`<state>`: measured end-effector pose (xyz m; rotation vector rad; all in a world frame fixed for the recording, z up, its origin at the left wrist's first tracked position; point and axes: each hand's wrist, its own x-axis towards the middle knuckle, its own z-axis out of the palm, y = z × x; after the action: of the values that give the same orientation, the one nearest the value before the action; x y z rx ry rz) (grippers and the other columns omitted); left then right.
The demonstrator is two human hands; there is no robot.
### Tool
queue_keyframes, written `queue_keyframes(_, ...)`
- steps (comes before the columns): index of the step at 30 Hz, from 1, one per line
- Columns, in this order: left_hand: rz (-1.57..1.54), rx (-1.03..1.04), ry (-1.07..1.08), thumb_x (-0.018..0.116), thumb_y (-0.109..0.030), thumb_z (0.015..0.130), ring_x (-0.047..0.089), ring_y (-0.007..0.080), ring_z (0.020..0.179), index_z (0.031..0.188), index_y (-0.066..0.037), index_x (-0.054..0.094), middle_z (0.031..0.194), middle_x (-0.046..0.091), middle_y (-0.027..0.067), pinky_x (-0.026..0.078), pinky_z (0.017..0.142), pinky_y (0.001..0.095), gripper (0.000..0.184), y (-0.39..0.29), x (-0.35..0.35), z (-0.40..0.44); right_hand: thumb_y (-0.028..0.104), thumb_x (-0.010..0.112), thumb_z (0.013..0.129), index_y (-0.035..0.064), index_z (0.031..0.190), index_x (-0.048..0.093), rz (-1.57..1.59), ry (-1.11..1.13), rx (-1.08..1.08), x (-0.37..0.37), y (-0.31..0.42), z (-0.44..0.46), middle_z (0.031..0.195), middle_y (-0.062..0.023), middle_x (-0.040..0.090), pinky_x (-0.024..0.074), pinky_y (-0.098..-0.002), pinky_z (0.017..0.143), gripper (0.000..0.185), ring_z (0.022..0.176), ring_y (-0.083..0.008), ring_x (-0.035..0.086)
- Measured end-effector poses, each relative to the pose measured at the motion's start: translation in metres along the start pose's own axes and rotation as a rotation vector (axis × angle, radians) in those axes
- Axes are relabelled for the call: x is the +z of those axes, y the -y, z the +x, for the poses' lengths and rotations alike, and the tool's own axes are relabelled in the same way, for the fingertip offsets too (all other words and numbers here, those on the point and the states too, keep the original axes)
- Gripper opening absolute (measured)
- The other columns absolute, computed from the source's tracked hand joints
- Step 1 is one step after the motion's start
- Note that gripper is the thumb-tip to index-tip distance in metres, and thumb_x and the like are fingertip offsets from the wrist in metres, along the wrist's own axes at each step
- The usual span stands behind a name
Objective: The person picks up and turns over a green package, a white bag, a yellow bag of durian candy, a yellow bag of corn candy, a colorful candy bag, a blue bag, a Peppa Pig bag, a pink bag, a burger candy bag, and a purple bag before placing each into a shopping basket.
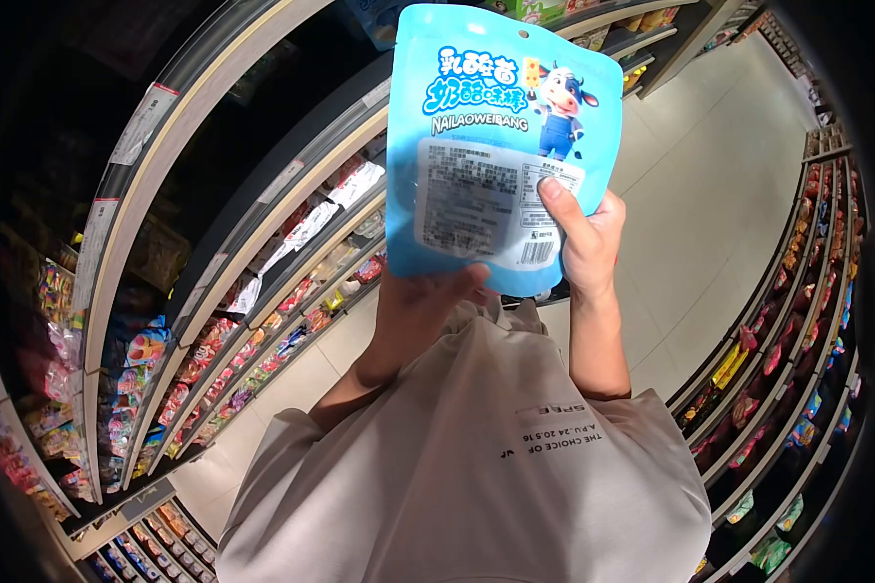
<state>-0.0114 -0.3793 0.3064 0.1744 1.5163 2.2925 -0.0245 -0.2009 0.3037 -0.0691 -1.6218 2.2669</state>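
Note:
Both hands hold up a light blue snack bag, its printed back facing me. Chinese lettering, the word NAILAOWEIBANG and a cartoon cow in blue overalls are on its upper part. Lower down is a pale panel of small print with a barcode. My left hand grips the bottom edge, thumb tip in front; its other fingers are hidden behind the bag. Along the lower right edge my right hand is closed on the bag, with the thumb pressed flat beside the nutrition table and the fingers behind.
Curved-looking shelves with packaged snacks and price labels run close along the left. More stocked shelves stand to the right, across a tiled floor. A light shirt fills the lower middle.

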Motion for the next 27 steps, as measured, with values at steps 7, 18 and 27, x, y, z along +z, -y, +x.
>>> queue_keyframes(7,0.045,-0.019,0.041,0.062,-0.003,0.083,0.065,0.0177,0.079,0.110,0.004,0.052,0.098,0.062,0.0122,0.054,0.062,0.0256,0.030,0.002,-0.003,-0.003,0.014,0.066,0.082,-0.0044,0.099,0.063,-0.015,0.002,0.000,-0.002,-0.007,-0.002,0.090,-0.0089,0.066,0.0468,-0.0253,0.072,0.025,0.079,-0.0117,0.060)
queue_keyframes(18,0.257,0.056,0.096,0.065,-0.005,0.081,0.059,0.0120,0.086,0.114,0.002,0.049,0.105,0.057,0.0089,0.051,0.066,0.0238,0.038,0.016,0.007,-0.003,0.013,0.065,0.083,-0.0048,0.100,0.063,0.069,-0.026,0.013,-0.005,-0.008,-0.006,0.093,-0.0097,0.066,0.0472,-0.0258,0.073,0.025,0.080,-0.0121,0.060)
queue_keyframes(27,0.050,-0.012,-0.007,0.064,-0.004,0.082,0.060,0.0112,0.070,0.104,0.005,0.054,0.090,0.062,0.0090,0.051,0.063,0.0239,0.026,0.021,0.018,-0.005,0.014,0.066,0.083,-0.0046,0.099,0.063,0.051,-0.020,0.007,-0.009,-0.010,-0.008,0.092,-0.0093,0.066,0.0472,-0.0258,0.072,0.025,0.080,-0.0121,0.060)
